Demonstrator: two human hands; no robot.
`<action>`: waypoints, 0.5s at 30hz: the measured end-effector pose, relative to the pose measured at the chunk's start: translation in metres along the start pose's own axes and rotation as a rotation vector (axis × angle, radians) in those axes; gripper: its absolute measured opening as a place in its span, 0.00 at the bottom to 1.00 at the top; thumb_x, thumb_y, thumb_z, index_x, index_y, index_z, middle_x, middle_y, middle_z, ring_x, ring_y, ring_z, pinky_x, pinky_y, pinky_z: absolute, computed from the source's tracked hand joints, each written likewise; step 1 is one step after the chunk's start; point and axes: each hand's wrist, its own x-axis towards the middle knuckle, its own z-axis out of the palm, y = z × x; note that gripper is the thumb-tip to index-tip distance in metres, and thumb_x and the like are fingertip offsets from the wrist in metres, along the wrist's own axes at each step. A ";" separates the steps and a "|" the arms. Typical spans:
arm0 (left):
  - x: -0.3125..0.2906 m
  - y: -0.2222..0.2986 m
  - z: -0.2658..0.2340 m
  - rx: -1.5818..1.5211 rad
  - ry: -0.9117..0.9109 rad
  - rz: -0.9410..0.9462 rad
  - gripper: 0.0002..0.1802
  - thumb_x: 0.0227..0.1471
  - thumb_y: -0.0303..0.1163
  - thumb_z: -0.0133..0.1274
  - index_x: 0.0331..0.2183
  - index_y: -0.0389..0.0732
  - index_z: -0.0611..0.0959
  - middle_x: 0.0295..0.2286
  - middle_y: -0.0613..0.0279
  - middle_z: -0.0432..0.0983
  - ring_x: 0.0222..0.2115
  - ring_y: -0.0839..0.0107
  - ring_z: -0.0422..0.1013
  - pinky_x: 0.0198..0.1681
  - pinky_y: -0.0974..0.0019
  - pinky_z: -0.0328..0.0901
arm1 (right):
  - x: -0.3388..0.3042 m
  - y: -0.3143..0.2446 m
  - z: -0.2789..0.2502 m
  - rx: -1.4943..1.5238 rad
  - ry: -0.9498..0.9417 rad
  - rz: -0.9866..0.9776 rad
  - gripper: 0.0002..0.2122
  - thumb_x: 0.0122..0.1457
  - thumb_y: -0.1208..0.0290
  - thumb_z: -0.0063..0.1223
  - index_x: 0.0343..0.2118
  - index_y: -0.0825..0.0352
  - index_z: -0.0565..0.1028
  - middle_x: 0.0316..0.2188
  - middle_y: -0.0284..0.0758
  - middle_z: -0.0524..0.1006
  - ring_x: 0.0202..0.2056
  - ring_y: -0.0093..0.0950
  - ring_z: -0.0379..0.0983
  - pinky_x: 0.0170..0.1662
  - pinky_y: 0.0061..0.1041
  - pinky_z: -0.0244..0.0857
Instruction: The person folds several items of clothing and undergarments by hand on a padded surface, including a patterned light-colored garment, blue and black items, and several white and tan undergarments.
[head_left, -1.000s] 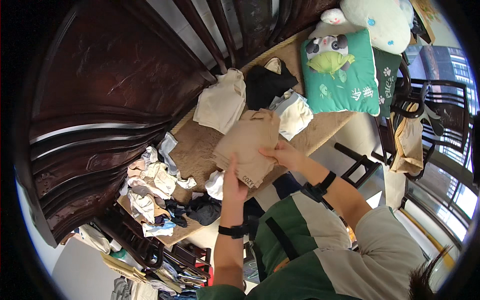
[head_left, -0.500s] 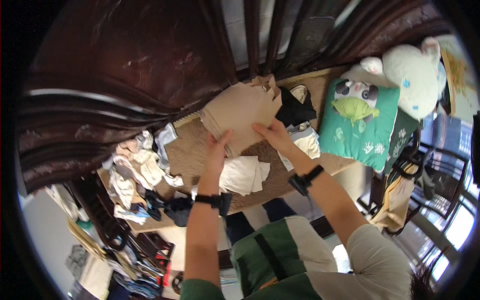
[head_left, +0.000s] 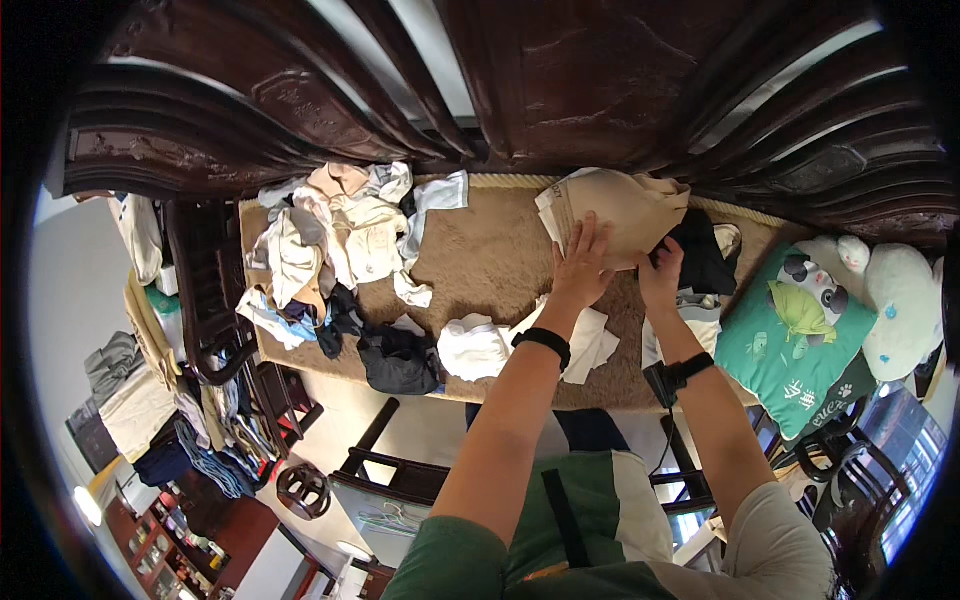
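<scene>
Tan cloth: we see the folded tan cloth right of the upper middle of the frame, lying over a pale folded cloth whose edge shows at its left.
Left hand: our left hand lies over the lower left of the tan cloth, fingers spread and fairly straight, pressing on top; we see nothing gripped in it.
Right hand: our right hand is at the cloth's lower right edge, fingers bent; we cannot tell whether they pinch the fabric or only touch it.
Step in hand: we judge this to be settling the tan cloth on the pile and tidying its edges.
Next move: in our judgement it calls for light, flat pressure from the left and a clean release on the right, so the layers do not drag.
Right of the pile: a black cloth sits just beside it, with the green cushion farther toward the right edge.
Lower middle: a white cloth lies near the front of the brown bench cover, beside a dark bundle.
Upper left: a loose heap of clothes lies crumpled, well apart from both hands.
</scene>
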 end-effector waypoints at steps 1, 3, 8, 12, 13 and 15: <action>-0.005 -0.005 -0.001 -0.046 0.020 0.006 0.35 0.52 0.46 0.54 0.60 0.57 0.62 0.64 0.54 0.39 0.64 0.56 0.39 0.63 0.41 0.42 | -0.009 -0.011 -0.002 -0.213 0.096 -0.145 0.25 0.53 0.76 0.56 0.53 0.69 0.60 0.46 0.43 0.68 0.46 0.34 0.67 0.49 0.33 0.62; -0.024 -0.022 -0.006 -0.099 0.107 0.002 0.32 0.51 0.44 0.55 0.57 0.55 0.67 0.63 0.52 0.43 0.63 0.54 0.43 0.62 0.44 0.45 | -0.036 -0.045 -0.002 -0.231 0.061 -0.240 0.24 0.53 0.77 0.55 0.52 0.69 0.61 0.46 0.44 0.67 0.47 0.36 0.65 0.51 0.34 0.59; -0.065 -0.121 -0.041 -0.319 0.454 -0.190 0.30 0.45 0.39 0.57 0.51 0.41 0.74 0.45 0.43 0.70 0.49 0.43 0.63 0.55 0.51 0.57 | -0.086 -0.075 -0.001 -0.262 -0.214 -0.419 0.17 0.55 0.77 0.52 0.48 0.69 0.66 0.44 0.45 0.71 0.46 0.40 0.69 0.49 0.34 0.62; -0.118 -0.252 -0.062 0.162 0.779 -0.612 0.36 0.45 0.40 0.58 0.53 0.35 0.67 0.50 0.34 0.59 0.49 0.42 0.62 0.52 0.48 0.59 | -0.130 -0.100 0.034 -0.156 -0.539 -0.270 0.13 0.55 0.76 0.52 0.44 0.66 0.70 0.39 0.43 0.76 0.41 0.36 0.74 0.43 0.31 0.68; -0.118 -0.267 -0.068 0.144 0.790 -0.669 0.39 0.44 0.40 0.60 0.54 0.33 0.64 0.51 0.33 0.56 0.49 0.42 0.62 0.52 0.48 0.59 | -0.136 -0.103 0.039 -0.203 -0.624 -0.229 0.11 0.56 0.75 0.52 0.43 0.66 0.71 0.36 0.41 0.77 0.39 0.34 0.75 0.41 0.31 0.69; -0.102 -0.280 -0.082 -0.154 0.796 -0.780 0.47 0.43 0.42 0.63 0.56 0.31 0.58 0.52 0.33 0.54 0.50 0.42 0.61 0.51 0.48 0.60 | -0.147 -0.097 0.048 -0.235 -0.681 -0.199 0.08 0.56 0.75 0.52 0.39 0.66 0.73 0.30 0.39 0.79 0.35 0.32 0.77 0.38 0.30 0.71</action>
